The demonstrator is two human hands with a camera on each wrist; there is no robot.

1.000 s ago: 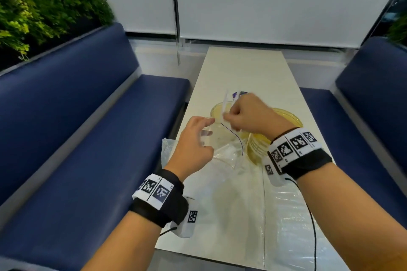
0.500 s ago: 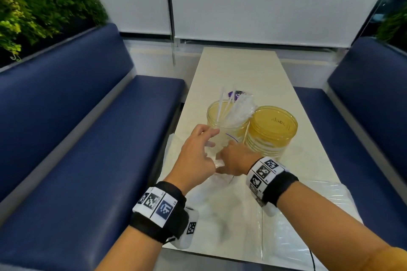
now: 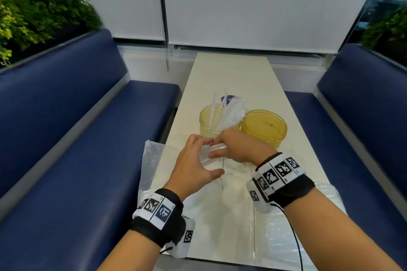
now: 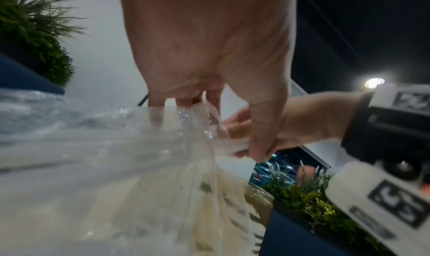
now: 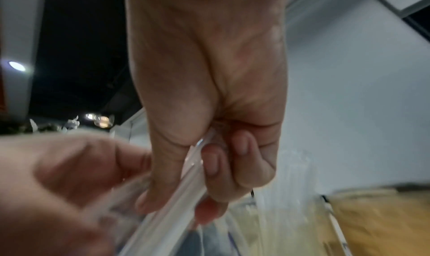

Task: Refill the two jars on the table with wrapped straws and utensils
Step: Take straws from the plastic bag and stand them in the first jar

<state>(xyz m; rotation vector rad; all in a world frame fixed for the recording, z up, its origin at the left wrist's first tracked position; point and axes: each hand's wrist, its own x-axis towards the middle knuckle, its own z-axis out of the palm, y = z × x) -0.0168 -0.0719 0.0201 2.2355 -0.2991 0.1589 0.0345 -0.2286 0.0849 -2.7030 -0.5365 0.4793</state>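
Since half a second ago my right hand [image 3: 237, 149] has barely shifted, low at the mouth of the clear plastic bag [image 3: 211, 156], while the view has tipped slightly. Its fingers [image 5: 211, 166] curl round a clear wrapped straw [image 5: 186, 173] taken from the bag. My left hand [image 3: 193, 163] sits at 9 o'clock of the right one, thumb and fingers spread and only lightly bent around the bag's opening; the left wrist view shows the fingertips [image 4: 156, 113] behind the film, and I cannot tell whether they pinch it.

At 12 o'clock from my hands stand the 2 yellowish jars. The left jar [image 3: 207, 125] is open and holds several wrapped straws [image 3: 213, 110] and crinkled clear packets [image 3: 235, 110], leaning toward 1 o'clock. The right jar [image 3: 264, 127] touches it at 3 o'clock and wears a lid with handwriting.

Both jars stand on the pale table [image 3: 231, 72], which has bare surface beyond them. Plastic sheets [image 3: 312, 222] cover the near end, one hanging over the edge at 9 o'clock. Blue benches [image 3: 66, 149] flank both long edges.
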